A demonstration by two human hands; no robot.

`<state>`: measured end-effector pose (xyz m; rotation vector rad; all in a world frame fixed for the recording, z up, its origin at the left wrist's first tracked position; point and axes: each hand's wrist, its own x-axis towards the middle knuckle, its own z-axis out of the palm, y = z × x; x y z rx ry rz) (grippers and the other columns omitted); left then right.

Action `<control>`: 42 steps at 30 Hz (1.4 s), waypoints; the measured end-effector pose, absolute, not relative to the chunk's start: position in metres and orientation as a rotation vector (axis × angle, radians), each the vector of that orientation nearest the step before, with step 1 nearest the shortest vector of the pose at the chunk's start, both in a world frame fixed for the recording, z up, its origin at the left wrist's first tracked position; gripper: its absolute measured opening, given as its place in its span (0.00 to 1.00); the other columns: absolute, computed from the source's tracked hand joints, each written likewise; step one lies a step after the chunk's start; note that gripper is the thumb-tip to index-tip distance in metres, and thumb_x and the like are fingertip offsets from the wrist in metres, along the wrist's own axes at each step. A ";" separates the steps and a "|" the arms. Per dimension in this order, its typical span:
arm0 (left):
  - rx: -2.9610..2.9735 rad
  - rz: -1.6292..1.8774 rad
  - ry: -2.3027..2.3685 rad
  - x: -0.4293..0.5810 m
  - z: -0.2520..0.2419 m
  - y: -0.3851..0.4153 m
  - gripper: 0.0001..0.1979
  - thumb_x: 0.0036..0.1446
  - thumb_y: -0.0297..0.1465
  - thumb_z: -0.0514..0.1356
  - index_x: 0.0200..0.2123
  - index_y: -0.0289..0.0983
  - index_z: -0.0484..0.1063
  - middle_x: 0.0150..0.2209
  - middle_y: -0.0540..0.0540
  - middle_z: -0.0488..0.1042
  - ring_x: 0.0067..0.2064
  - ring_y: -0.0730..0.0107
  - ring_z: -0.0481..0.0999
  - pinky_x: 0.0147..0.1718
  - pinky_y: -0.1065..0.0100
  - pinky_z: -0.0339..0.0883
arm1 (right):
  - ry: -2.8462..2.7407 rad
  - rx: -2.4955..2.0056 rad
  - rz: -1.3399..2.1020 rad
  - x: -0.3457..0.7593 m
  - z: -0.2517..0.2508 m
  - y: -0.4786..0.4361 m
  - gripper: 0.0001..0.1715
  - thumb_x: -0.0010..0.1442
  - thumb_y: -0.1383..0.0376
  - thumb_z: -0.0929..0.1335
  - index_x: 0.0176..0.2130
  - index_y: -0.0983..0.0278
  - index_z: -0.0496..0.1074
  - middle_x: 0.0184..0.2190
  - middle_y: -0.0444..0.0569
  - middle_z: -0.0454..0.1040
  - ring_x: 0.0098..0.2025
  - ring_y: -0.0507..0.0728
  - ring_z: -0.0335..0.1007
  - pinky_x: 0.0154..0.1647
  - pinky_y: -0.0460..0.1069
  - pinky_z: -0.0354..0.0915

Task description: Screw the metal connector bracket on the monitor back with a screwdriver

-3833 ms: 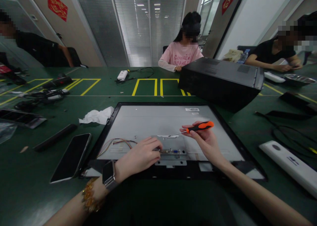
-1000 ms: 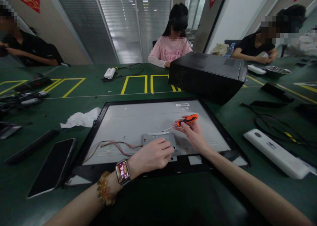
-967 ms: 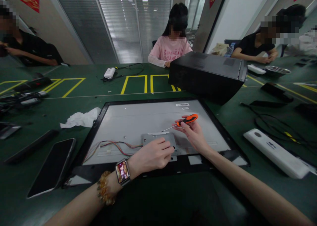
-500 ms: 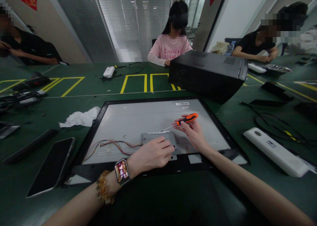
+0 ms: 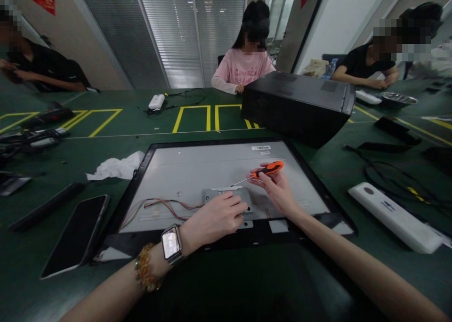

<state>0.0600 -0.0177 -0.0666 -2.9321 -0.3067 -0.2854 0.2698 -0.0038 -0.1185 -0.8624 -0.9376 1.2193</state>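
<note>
A monitor panel (image 5: 212, 166) lies face down on the green table, its grey metal back up inside a black frame. My left hand (image 5: 215, 218) rests on the small metal cover plate (image 5: 226, 196) near the panel's near edge, fingers curled and pinching at its right corner; what they hold is hidden. My right hand (image 5: 277, 190) hovers just right of the plate, closed on an orange-handled screwdriver (image 5: 261, 172) whose thin shaft points left, tip above the plate's top edge. Coloured wires (image 5: 158, 205) run left from the plate.
A black computer case (image 5: 300, 105) stands behind the panel. A phone (image 5: 76, 235) and a dark bar (image 5: 42, 211) lie left, with a crumpled tissue (image 5: 115, 167). A white device (image 5: 395, 216) and cables (image 5: 391, 176) lie right. Three other people sit at the table's far sides.
Since 3.8 s ago my view shifted and my left hand slid right along the plate's near edge. Over the last second both hands barely moved; the screwdriver stays raised.
</note>
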 end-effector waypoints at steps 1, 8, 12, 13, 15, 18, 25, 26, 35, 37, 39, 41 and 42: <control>-2.940 -0.303 -0.310 0.060 -0.067 -0.017 0.08 0.60 0.25 0.64 0.28 0.35 0.72 0.35 0.48 0.69 0.37 0.65 0.67 0.35 0.63 0.62 | -0.930 -0.869 1.217 0.269 -0.117 -0.004 0.18 0.56 0.59 0.74 0.44 0.58 0.67 0.38 0.45 0.79 0.42 0.60 0.79 0.50 0.63 0.72; -3.024 -0.376 -0.379 0.055 -0.064 -0.013 0.07 0.64 0.25 0.59 0.31 0.35 0.72 0.36 0.47 0.69 0.37 0.66 0.67 0.37 0.64 0.62 | -0.874 -0.829 1.283 0.271 -0.113 -0.004 0.15 0.56 0.58 0.73 0.42 0.57 0.69 0.37 0.45 0.80 0.42 0.61 0.79 0.52 0.65 0.70; -2.951 -0.489 -0.545 0.043 -0.056 -0.001 0.09 0.68 0.28 0.54 0.36 0.35 0.74 0.36 0.45 0.70 0.38 0.65 0.68 0.38 0.63 0.63 | -0.857 -0.810 1.290 0.274 -0.114 -0.003 0.13 0.55 0.58 0.72 0.41 0.56 0.70 0.39 0.45 0.81 0.43 0.62 0.79 0.51 0.66 0.69; -2.922 -0.543 -0.608 0.038 -0.056 0.005 0.10 0.68 0.30 0.54 0.37 0.34 0.74 0.37 0.45 0.71 0.38 0.65 0.68 0.38 0.63 0.63 | -0.858 -0.813 1.284 0.274 -0.114 -0.003 0.13 0.55 0.58 0.72 0.41 0.56 0.70 0.39 0.45 0.81 0.43 0.62 0.79 0.51 0.66 0.69; -2.857 -0.621 -0.780 0.026 -0.059 0.018 0.12 0.69 0.30 0.53 0.36 0.34 0.74 0.37 0.45 0.71 0.37 0.66 0.68 0.38 0.63 0.63 | -0.859 -0.828 1.273 0.274 -0.112 -0.002 0.15 0.56 0.58 0.72 0.42 0.56 0.69 0.39 0.45 0.81 0.42 0.62 0.79 0.51 0.66 0.69; -2.784 -0.587 -1.008 0.008 -0.073 0.041 0.12 0.68 0.29 0.53 0.36 0.34 0.75 0.38 0.44 0.72 0.39 0.64 0.70 0.41 0.61 0.64 | -0.868 -0.860 1.251 0.274 -0.105 -0.002 0.20 0.56 0.56 0.73 0.46 0.54 0.66 0.36 0.44 0.81 0.42 0.62 0.79 0.52 0.66 0.68; -2.823 -0.544 -1.339 -0.012 -0.109 0.067 0.14 0.65 0.29 0.56 0.53 0.34 0.70 0.51 0.40 0.70 0.52 0.60 0.70 0.51 0.58 0.65 | -0.981 -0.851 1.199 0.260 -0.070 -0.003 0.28 0.55 0.58 0.74 0.51 0.48 0.60 0.41 0.43 0.80 0.41 0.63 0.80 0.44 0.63 0.73; -2.818 -0.552 -1.355 -0.012 -0.112 0.067 0.15 0.65 0.29 0.56 0.54 0.34 0.69 0.52 0.40 0.70 0.53 0.60 0.70 0.52 0.57 0.64 | -0.998 -0.849 1.184 0.256 -0.066 -0.002 0.30 0.55 0.59 0.74 0.52 0.47 0.59 0.43 0.43 0.80 0.41 0.63 0.80 0.42 0.62 0.74; -2.834 -0.613 -1.386 -0.014 -0.120 0.072 0.14 0.65 0.30 0.57 0.54 0.37 0.69 0.53 0.41 0.69 0.54 0.60 0.69 0.53 0.56 0.63 | -1.248 -0.803 1.019 0.229 -0.045 -0.012 0.29 0.59 0.68 0.70 0.55 0.47 0.58 0.44 0.46 0.76 0.44 0.63 0.78 0.44 0.63 0.76; -2.834 -0.634 -1.386 -0.014 -0.120 0.073 0.14 0.65 0.29 0.57 0.53 0.37 0.70 0.52 0.42 0.70 0.53 0.60 0.69 0.52 0.57 0.63 | -1.300 -0.798 1.009 0.230 -0.043 -0.016 0.27 0.60 0.69 0.69 0.54 0.47 0.58 0.43 0.46 0.76 0.43 0.63 0.79 0.42 0.62 0.76; -2.835 -0.649 -1.386 -0.014 -0.120 0.073 0.14 0.65 0.29 0.57 0.53 0.37 0.70 0.51 0.43 0.70 0.53 0.60 0.69 0.52 0.57 0.63 | -1.340 -0.801 1.052 0.231 -0.042 -0.020 0.25 0.61 0.69 0.69 0.53 0.48 0.59 0.43 0.46 0.77 0.42 0.62 0.79 0.41 0.61 0.77; -2.838 -0.662 -1.383 -0.014 -0.120 0.073 0.14 0.65 0.29 0.58 0.53 0.38 0.70 0.51 0.43 0.70 0.53 0.60 0.68 0.52 0.57 0.63 | -1.377 -0.798 1.116 0.229 -0.043 -0.022 0.23 0.61 0.68 0.69 0.52 0.49 0.60 0.42 0.47 0.77 0.40 0.62 0.80 0.38 0.60 0.77; -2.840 -0.667 -1.383 -0.014 -0.120 0.073 0.14 0.65 0.29 0.58 0.53 0.38 0.70 0.51 0.43 0.70 0.53 0.60 0.68 0.52 0.57 0.63 | -1.397 -0.790 1.144 0.228 -0.044 -0.023 0.22 0.61 0.67 0.68 0.52 0.50 0.61 0.42 0.47 0.77 0.40 0.62 0.80 0.38 0.59 0.78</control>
